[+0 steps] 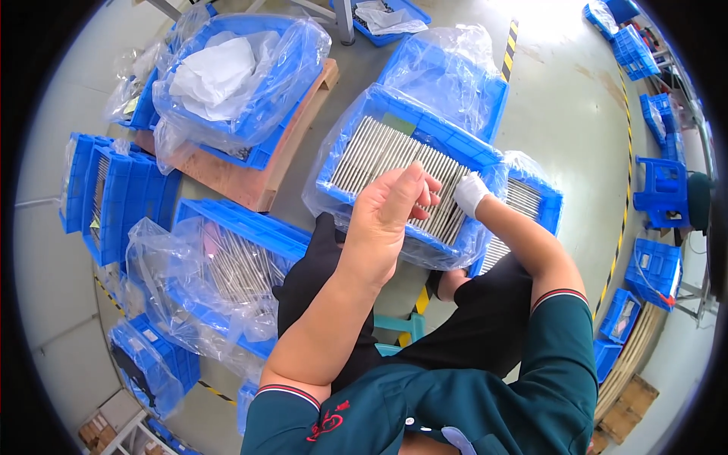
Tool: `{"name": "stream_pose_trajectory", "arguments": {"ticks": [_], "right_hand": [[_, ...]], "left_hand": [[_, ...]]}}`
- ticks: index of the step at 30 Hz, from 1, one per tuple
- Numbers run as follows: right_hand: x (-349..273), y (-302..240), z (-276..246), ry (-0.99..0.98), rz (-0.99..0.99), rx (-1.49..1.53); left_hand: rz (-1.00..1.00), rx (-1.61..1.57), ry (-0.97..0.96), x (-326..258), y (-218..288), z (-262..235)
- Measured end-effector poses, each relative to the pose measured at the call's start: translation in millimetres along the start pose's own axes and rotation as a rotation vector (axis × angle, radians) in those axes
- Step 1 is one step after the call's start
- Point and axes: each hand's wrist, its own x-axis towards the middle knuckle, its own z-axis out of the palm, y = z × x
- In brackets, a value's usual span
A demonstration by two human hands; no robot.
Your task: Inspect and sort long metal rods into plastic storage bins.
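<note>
In front of me a plastic-lined blue crate [355, 199] holds rows of slim metal rods [371, 152] lying side by side. My left hand [394, 199], bare, is raised over the crate's near side. Its fingers are curled in and the thumb lies along them; whatever they hold, if anything, is hidden. My right hand [472, 194] wears a white glove and sits at the right end of the rods, touching or very close to them. Its fingers look drawn together, but their tips are hard to see. A green piece [398, 124] lies along the rods' far edge.
At my left, another blue crate [199, 208] holds loosely piled rods [241, 262] and plastic film. A bagged crate [262, 42] rests on a wooden pallet [262, 199] behind it. More rods fill a crate [552, 216] at right. Stacked crates [129, 197] stand far left.
</note>
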Motion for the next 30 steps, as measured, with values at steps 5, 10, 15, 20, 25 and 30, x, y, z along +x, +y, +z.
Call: {"name": "stream_pose_trajectory", "arguments": {"ticks": [5, 10, 15, 20, 25, 30], "right_hand": [[-22.6, 13.4, -5.0, 0.285, -0.013, 0.193], [-33.8, 6.5, 13.3, 0.441, -0.035, 0.212], [-23.7, -2.7, -1.2, 0.35, -0.068, 0.367], [-17.6, -15.8, -12.6, 0.411, -0.156, 0.294], [-12.8, -15.6, -10.5, 0.436, -0.095, 0.308], [-12.8, -15.7, -7.9, 0.45, -0.122, 0.412]], "left_hand": [[-0.006, 0.026, 0.019, -1.5, 0.0, -0.1], [-0.023, 0.035, 0.024, -0.2, -2.8, 2.5], [-0.047, 0.04, 0.025, 0.3, -5.3, 2.9], [-0.067, 0.043, 0.03, 0.7, -8.0, 5.2], [-0.071, 0.04, 0.019, 2.5, -10.3, 5.5], [-0.079, 0.034, 0.025, 2.3, -11.9, 5.8]]}}
